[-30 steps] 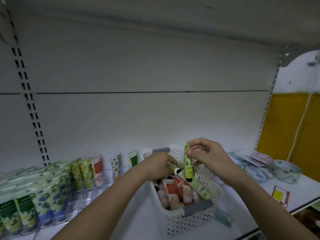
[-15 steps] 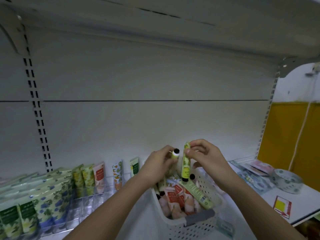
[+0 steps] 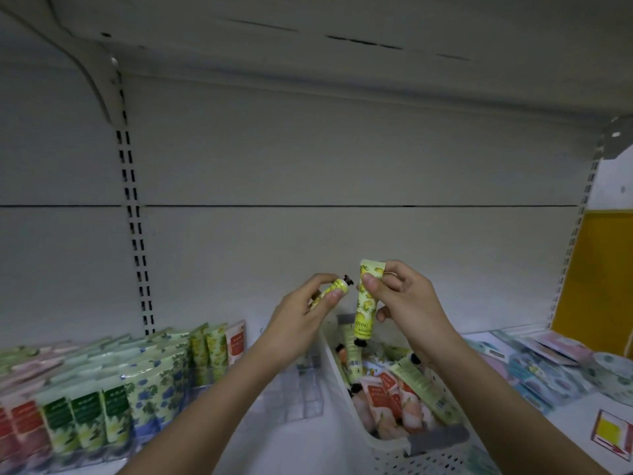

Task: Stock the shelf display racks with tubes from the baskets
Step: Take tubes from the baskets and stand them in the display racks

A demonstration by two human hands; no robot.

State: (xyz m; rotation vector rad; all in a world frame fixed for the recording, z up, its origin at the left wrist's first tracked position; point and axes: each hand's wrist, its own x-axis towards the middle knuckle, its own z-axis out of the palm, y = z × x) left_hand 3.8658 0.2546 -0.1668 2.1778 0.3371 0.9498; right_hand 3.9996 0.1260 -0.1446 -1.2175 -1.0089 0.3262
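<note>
My right hand point(image 3: 400, 299) pinches a yellow-green tube point(image 3: 365, 308) by its crimped top end, so it hangs with its black cap down over the basket. My left hand point(image 3: 308, 310) grips a second yellow-green tube point(image 3: 337, 286), whose black cap points up and right beside the first tube. Below both hands stands a white perforated basket point(image 3: 394, 447) with grey handles, holding several tubes in red, peach and green. The clear display rack point(image 3: 298, 395) on the shelf at left holds rows of upright tubes point(image 3: 212, 347).
Flat sachets and packets point(image 3: 534, 365) lie on the shelf to the right, with a roll of patterned tape point(image 3: 616, 375) and a small red and yellow card point(image 3: 613, 435). The shelf's white back wall and the upper shelf enclose the space. A yellow panel point(image 3: 603, 275) shows at far right.
Both hands have risen out of the basket. My left hand has lifted a second tube, which now sits level with the one in my right hand. The camera has tilted upward.
</note>
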